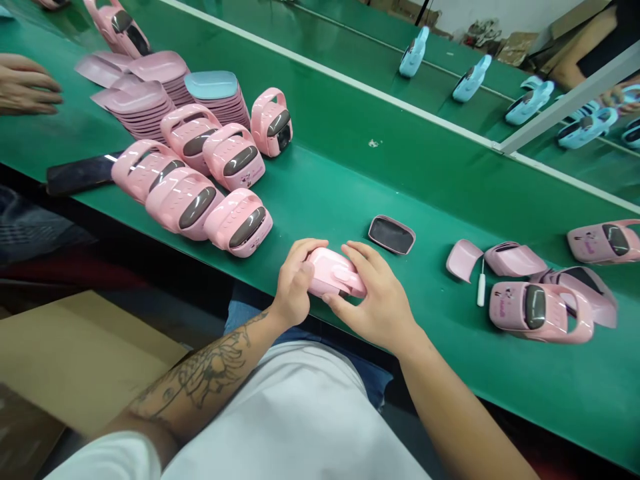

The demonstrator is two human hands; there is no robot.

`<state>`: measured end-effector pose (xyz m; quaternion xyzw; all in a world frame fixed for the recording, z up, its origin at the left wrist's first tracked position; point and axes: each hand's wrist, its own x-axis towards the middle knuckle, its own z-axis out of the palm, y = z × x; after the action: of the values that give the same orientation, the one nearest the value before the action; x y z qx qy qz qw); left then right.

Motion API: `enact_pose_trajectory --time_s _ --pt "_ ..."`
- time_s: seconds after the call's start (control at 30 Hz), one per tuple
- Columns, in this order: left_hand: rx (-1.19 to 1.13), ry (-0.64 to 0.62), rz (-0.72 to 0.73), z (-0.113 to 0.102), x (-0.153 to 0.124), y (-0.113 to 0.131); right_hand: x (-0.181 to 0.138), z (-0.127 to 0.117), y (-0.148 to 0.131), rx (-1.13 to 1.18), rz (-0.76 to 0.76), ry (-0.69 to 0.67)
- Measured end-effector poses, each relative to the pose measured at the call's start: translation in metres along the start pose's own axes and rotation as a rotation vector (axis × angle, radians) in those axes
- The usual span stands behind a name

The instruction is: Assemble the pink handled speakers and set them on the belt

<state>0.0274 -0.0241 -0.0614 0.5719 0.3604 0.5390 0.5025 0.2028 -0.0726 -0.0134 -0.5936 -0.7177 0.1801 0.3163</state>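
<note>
Both my hands grip one pink plastic housing (334, 268) near the table's front edge. My left hand (294, 283) is closed around its left end, the thumb on top. My right hand (375, 293) holds the right end between thumb and fingers. The underside of the housing is hidden. Just beyond my right hand lies a pink-rimmed dark tray-like part (392, 234). Farther right are a curved pink cover (463, 260), a white-handled screwdriver (481, 283) and a finished-looking pink housing with a handle (543, 312).
Several pink handled housings (239, 223) stand left of my hands, before stacks of pink covers (145, 107) and blue-topped covers (213, 87). Another person's hand (27, 85) is at the far left. Blue housings (473, 79) stand beyond the green divider (400, 127). A cardboard box (90, 353) sits below.
</note>
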Motion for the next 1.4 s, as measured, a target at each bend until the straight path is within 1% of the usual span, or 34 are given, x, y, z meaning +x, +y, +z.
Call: enact_pose_trajectory --time_s 0.07,0.17,0.23,0.37,0.4,0.43,0.5,0.57,0.67,0.73,0.8,0.87,0.97,1.07,1.13,1.2,1.23,1.33,1.4 --pt "-0.038 0.034 -0.028 0.005 0.003 0.001 0.002 0.003 -0.007 -0.049 -0.04 0.019" --pt "-0.035 0.016 -0.011 0.006 0.007 -0.001 -0.002 0.012 -0.014 -0.08 -0.028 0.04" --pt "-0.018 0.03 0.005 0.006 0.009 -0.003 -0.007 0.02 -0.015 -0.124 -0.026 0.102" --pt "-0.027 0.107 -0.02 0.011 0.01 -0.005 -0.014 0.033 -0.017 -0.17 -0.118 0.27" --pt "-0.036 0.119 -0.037 0.012 0.011 -0.004 -0.014 0.034 -0.017 -0.162 -0.104 0.276" --pt "-0.046 0.128 -0.061 0.014 0.012 -0.003 -0.015 0.033 -0.017 -0.143 -0.074 0.254" --pt "-0.098 0.165 -0.149 0.015 0.02 -0.001 -0.015 0.03 -0.015 -0.049 -0.009 0.168" --pt "-0.261 0.247 -0.306 0.013 0.033 0.002 -0.016 0.027 -0.012 0.082 0.03 0.128" --pt "-0.6 0.361 -0.548 0.011 0.052 0.012 -0.02 0.033 -0.005 0.208 0.071 0.208" --pt "-0.746 0.367 -0.66 0.012 0.06 0.02 -0.02 0.041 -0.002 0.231 0.075 0.275" --pt "-0.841 0.33 -0.749 0.014 0.062 0.028 -0.017 0.049 -0.002 0.249 0.041 0.339" --pt "-0.907 0.294 -0.808 0.019 0.06 0.033 -0.012 0.052 -0.004 0.254 -0.012 0.402" --pt "-0.944 0.288 -0.825 0.025 0.055 0.035 -0.006 0.051 -0.009 0.235 -0.086 0.465" --pt "-0.99 0.282 -0.832 0.03 0.051 0.032 -0.005 0.048 -0.012 0.187 -0.134 0.502" --pt "-1.023 0.289 -0.864 0.034 0.049 0.027 -0.006 0.048 -0.012 0.144 -0.144 0.528" --pt "-1.033 0.301 -0.912 0.037 0.049 0.022 -0.009 0.047 -0.01 0.119 -0.118 0.523" --pt "-1.031 0.303 -0.935 0.038 0.049 0.02 -0.01 0.046 -0.007 0.121 -0.084 0.495" --pt "-1.018 0.281 -0.976 0.041 0.051 0.016 -0.014 0.038 0.0 0.189 0.031 0.346" --pt "-1.009 0.262 -0.985 0.042 0.053 0.015 -0.018 0.031 0.004 0.257 0.072 0.249"
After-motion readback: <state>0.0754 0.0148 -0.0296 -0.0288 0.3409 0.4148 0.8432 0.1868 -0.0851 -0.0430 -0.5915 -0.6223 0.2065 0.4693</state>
